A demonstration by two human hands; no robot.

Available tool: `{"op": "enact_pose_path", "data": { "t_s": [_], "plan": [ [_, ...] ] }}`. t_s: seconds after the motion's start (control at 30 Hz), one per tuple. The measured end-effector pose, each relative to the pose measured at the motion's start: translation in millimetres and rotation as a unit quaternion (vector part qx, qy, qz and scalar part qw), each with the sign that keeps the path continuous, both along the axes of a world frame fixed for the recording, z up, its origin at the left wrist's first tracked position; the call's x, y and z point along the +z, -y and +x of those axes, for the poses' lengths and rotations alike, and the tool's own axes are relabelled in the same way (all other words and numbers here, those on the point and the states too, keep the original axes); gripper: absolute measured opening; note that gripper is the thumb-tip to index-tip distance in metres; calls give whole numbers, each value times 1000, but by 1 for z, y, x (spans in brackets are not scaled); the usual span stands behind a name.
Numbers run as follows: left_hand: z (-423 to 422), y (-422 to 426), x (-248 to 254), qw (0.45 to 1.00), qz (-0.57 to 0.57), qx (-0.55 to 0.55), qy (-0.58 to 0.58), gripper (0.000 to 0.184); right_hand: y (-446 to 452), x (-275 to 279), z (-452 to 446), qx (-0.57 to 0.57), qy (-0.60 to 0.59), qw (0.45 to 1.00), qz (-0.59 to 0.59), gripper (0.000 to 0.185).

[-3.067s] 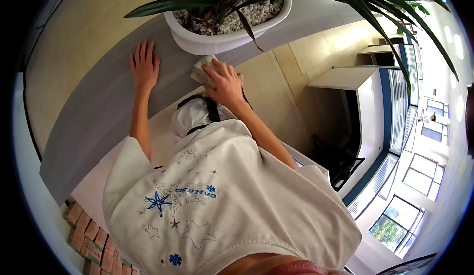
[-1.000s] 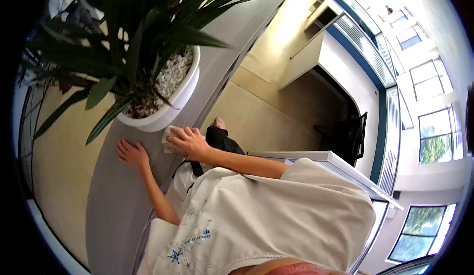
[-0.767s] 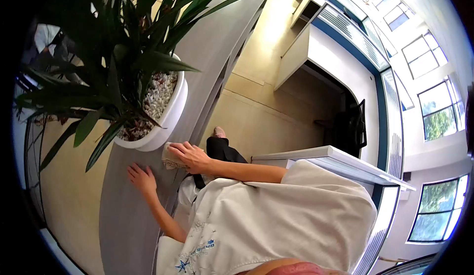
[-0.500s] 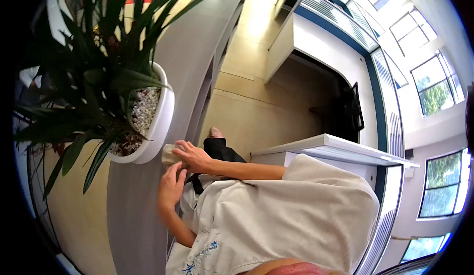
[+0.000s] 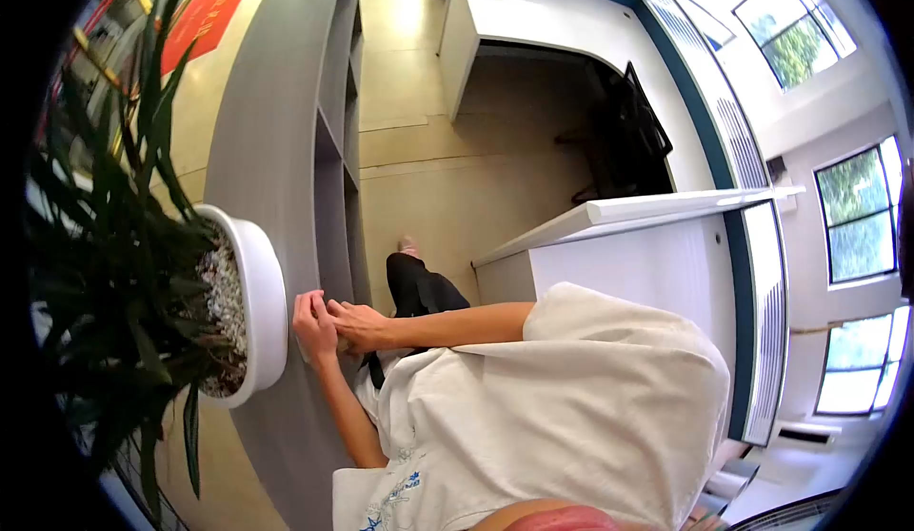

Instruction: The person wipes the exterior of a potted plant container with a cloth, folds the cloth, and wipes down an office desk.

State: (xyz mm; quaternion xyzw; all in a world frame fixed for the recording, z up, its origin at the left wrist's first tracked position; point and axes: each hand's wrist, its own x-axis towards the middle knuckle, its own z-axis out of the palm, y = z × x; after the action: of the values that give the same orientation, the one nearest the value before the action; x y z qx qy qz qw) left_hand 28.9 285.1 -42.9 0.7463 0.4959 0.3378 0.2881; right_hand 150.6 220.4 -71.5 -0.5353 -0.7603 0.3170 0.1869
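Note:
My left hand (image 5: 315, 327) rests at the grey cabinet top's (image 5: 276, 140) inner edge, beside the white planter. Its fingers are curled. Against it lies my right hand (image 5: 360, 326), with fingers bent towards the left hand. A small beige folded cloth (image 5: 344, 345) is between and under them, mostly hidden by the fingers. Just left of the hands stands the white oval planter (image 5: 269, 307), apart from them. It holds pale pebbles (image 5: 221, 288) and a dark green long-leaved plant (image 5: 124, 312).
Open shelves (image 5: 335, 174) run below the cabinet top. To the right are white desks (image 5: 543, 7) with a dark monitor (image 5: 647, 112) and a white partition (image 5: 628, 245). A red mat (image 5: 209, 17) lies beyond the cabinet. My foot (image 5: 407, 245) is on the tiled floor (image 5: 419, 188).
The view has shifted, so the planter appears further left and lower. My left hand has moved up beside the right, and the cloth, plainly visible before, is now mostly covered.

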Motion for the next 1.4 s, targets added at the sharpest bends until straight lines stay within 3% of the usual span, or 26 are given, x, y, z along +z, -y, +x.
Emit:
{"op": "enact_pose_path", "data": {
  "t_s": [0.13, 0.17, 0.43, 0.67, 0.8, 0.9, 1.0, 1.07, 1.17, 1.2, 1.33, 1.4],
  "plan": [
    [7, -6, 3, 1000, 7, -4, -5, 26, -17, -9, 0, 13, 4, 1000, -14, 90],
    [8, -7, 7, 1000, -5, 0, -16, 26, -16, -7, 6, 18, -13, 1000, 4, 72],
    [33, -32, -17, 994, -30, 99, -29, 24, -80, -25, 41, 129, -5, 991, -36, 61],
    [109, -100, -34, 994, -12, 92, -49, 23, -136, 1, 124, 69, -19, 997, -34, 35],
    [174, -128, -50, 998, -31, 34, -49, 25, -157, -27, 164, 51, -42, 997, -47, 40],
    [205, -142, -52, 995, -85, -29, -50, 26, -157, -16, 223, 5, -22, 995, -92, 46],
    [271, -158, -62, 967, -165, -174, -83, 31, -156, -38, 286, -53, -55, 978, -195, 62],
    [317, -176, -87, 933, -217, -269, -101, 31, -145, -46, 340, -115, -95, 954, -262, 82],
    [387, -173, -94, 886, -261, -371, -91, 34, -127, -79, 392, -307, -205, 882, -293, 89],
    [405, -178, -99, 869, -214, -421, -149, 40, -117, -81, 412, -358, -203, 856, -312, 92],
    [480, -168, -96, 810, -209, -517, -183, 42, -65, -86, 491, -532, -202, 739, -360, 102],
    [519, -159, -86, 744, -239, -539, -314, 42, -44, -115, 522, -633, -241, 635, -373, 105]
  ]
}}
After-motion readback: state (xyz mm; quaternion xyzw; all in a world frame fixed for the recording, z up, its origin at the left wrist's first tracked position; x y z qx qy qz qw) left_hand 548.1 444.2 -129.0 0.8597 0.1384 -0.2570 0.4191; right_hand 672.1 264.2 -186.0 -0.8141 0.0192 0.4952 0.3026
